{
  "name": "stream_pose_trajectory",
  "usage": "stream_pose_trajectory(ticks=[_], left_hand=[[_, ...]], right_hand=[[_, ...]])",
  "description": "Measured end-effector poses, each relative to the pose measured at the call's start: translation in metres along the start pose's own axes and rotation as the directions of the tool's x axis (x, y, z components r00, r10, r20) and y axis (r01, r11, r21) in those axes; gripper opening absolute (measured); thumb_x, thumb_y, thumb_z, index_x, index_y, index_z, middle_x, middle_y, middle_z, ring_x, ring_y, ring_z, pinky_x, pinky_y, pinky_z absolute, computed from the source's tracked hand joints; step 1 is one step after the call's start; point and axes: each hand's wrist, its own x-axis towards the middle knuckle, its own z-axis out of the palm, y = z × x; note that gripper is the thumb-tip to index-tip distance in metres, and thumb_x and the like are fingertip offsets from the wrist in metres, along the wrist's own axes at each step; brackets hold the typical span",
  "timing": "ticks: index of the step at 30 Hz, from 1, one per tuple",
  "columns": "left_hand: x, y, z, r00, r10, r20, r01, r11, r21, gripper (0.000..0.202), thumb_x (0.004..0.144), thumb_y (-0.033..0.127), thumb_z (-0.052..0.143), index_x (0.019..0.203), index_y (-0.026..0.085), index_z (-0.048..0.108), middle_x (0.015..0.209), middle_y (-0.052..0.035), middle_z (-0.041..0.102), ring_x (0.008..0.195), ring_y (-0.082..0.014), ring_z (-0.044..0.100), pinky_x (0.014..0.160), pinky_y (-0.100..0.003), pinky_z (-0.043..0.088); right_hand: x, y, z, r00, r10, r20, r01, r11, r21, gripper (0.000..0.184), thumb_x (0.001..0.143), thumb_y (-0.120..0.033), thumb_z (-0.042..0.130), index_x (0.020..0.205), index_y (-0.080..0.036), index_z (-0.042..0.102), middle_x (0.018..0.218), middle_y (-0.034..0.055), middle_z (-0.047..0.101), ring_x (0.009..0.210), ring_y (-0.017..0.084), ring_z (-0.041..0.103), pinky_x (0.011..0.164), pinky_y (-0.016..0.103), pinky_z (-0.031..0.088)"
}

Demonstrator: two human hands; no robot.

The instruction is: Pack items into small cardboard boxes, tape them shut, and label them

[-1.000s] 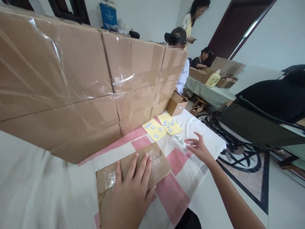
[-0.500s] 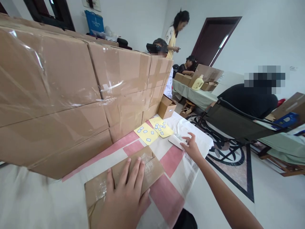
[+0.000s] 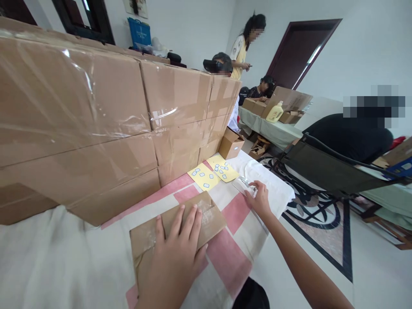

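My left hand (image 3: 178, 251) lies flat on a taped cardboard box (image 3: 210, 225), its fingers spread across the top. Further off to the right, my right hand (image 3: 259, 200) has its fingers curled at the right end of a flat white object (image 3: 240, 187). Something clear and shiny is on that object near my fingertips; its kind is too small to make out. Just beyond are two yellow sheets, the nearer sheet (image 3: 212, 187) and the farther sheet (image 3: 230, 174), with several small pale blue-edged labels on them.
A stack of cardboard boxes (image 3: 112, 98) wrapped in film walls off the left side. A small open carton (image 3: 231, 145) stands at the table's far end. The pink and white tablecloth (image 3: 229, 253) covers the table. Several people sit or stand beyond, one on a dark chair (image 3: 328, 171) at right.
My right hand's fingers have drawn in from a spread pose and closed in on the white object's end. My left hand stays on the box. The view has shifted slightly left.
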Motion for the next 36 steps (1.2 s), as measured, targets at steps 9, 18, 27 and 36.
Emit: stream_pose_trajectory(ticks=[9, 18, 27, 36], left_hand=[[0.002, 0.016, -0.023, 0.968, -0.239, 0.076, 0.241, 0.970, -0.024, 0.059, 0.099, 0.043, 0.046, 0.157, 0.030, 0.044, 0.168, -0.0063, 0.034, 0.153, -0.0471, 0.029, 0.109, -0.088, 0.023], [-0.012, -0.017, -0.060, 0.909, -0.387, 0.155, 0.400, 0.914, -0.063, 0.052, 0.103, 0.043, 0.035, 0.147, 0.028, 0.058, 0.121, -0.0146, 0.072, 0.100, -0.0359, 0.062, 0.083, -0.053, 0.046], [-0.007, -0.057, -0.057, 0.805, -0.414, 0.424, 0.565, 0.753, -0.337, 0.073, 0.091, 0.063, 0.050, 0.157, 0.033, 0.039, 0.121, -0.0146, 0.069, 0.117, -0.0413, 0.061, 0.089, -0.052, 0.046], [-0.007, -0.063, -0.052, 0.796, -0.416, 0.441, 0.600, 0.639, -0.481, 0.056, 0.085, 0.071, 0.059, 0.109, 0.020, 0.060, 0.106, -0.0099, 0.065, 0.090, -0.0290, 0.069, 0.064, -0.033, 0.042]], right_hand=[[0.017, -0.148, -0.043, 0.999, 0.020, 0.028, -0.031, 0.885, 0.465, 0.017, 0.097, -0.041, 0.061, 0.096, -0.025, 0.063, 0.128, 0.0113, 0.062, 0.122, 0.028, 0.060, 0.095, 0.043, 0.052], [-0.009, -0.265, -0.041, 0.601, -0.290, 0.745, -0.434, 0.665, 0.608, 0.016, 0.096, -0.036, 0.066, 0.094, -0.020, 0.062, 0.074, 0.0005, 0.066, 0.060, 0.012, 0.056, 0.057, 0.027, 0.044], [-0.003, -0.296, -0.020, 0.279, -0.338, 0.899, -0.455, 0.778, 0.434, 0.098, 0.092, -0.019, 0.063, 0.168, -0.026, 0.001, 0.075, -0.0039, 0.070, 0.077, 0.016, 0.068, 0.071, 0.030, 0.049], [-0.002, -0.311, 0.001, 0.285, -0.176, 0.942, -0.441, 0.849, 0.292, 0.097, 0.090, -0.021, 0.063, 0.168, -0.021, 0.006, 0.062, -0.0074, 0.066, 0.061, 0.014, 0.060, 0.060, 0.026, 0.041]])
